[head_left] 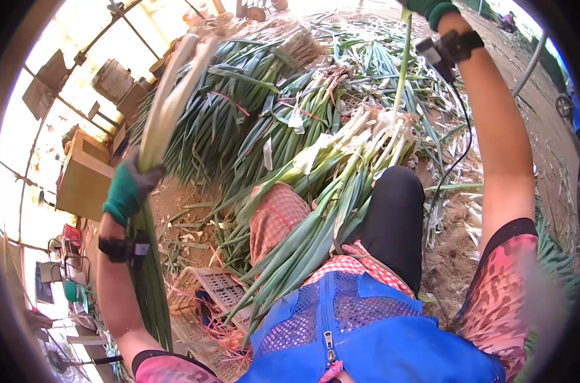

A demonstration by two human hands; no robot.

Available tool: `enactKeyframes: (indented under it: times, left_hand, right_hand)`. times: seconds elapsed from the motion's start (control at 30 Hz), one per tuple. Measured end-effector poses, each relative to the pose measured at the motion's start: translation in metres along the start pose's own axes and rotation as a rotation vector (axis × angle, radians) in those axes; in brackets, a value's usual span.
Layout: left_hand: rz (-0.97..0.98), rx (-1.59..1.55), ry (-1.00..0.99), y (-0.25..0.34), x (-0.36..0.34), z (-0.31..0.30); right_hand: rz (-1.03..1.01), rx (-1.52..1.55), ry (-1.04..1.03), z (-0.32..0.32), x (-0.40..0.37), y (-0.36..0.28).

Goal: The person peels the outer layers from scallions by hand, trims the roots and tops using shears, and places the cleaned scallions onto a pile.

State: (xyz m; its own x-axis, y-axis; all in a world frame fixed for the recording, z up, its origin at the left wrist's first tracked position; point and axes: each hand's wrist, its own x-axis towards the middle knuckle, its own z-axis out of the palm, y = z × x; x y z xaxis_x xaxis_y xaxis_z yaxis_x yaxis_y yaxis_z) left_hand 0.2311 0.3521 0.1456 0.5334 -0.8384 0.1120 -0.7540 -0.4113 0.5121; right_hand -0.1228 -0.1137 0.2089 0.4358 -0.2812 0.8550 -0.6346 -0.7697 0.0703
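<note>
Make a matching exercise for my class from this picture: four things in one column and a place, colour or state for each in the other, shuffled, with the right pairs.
Column one
1. left hand
2. right hand
3. crate
4. vest

Column two
A. blue mesh
B. raised, fingers shut on one stalk
C. on the ground under the left arm
D. fingers shut on a thick bunch of green onions

Pairs: 1-D, 2-B, 3-C, 4-A
</note>
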Motion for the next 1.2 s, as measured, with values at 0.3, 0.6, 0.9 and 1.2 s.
enactKeyframes:
  times: [0.3, 0.6, 0.9, 1.2]
  left_hand:
    - [0.161, -0.461, -0.719, 0.124, -0.035, 0.179]
    - [0.423, -0.561, -0.96, 0.173, -0.015, 0.18]
    - [0.441, -0.782, -0.252, 0.084, 0.123, 0.082]
    - [0.217, -0.667, -0.03, 0.069, 0.191, 0.128]
  right_hand:
    - [-0.636, 0.296, -0.217, -0.017, -0.201, -0.191]
    - [-0.647, -0.148, -0.245, -0.128, -0.226, -0.048]
    - [-0.026, -0.985, -0.274, -0.451, -0.317, 0.15]
    - [0.167, -1.399, -0.329, -0.667, -0.414, 0.098]
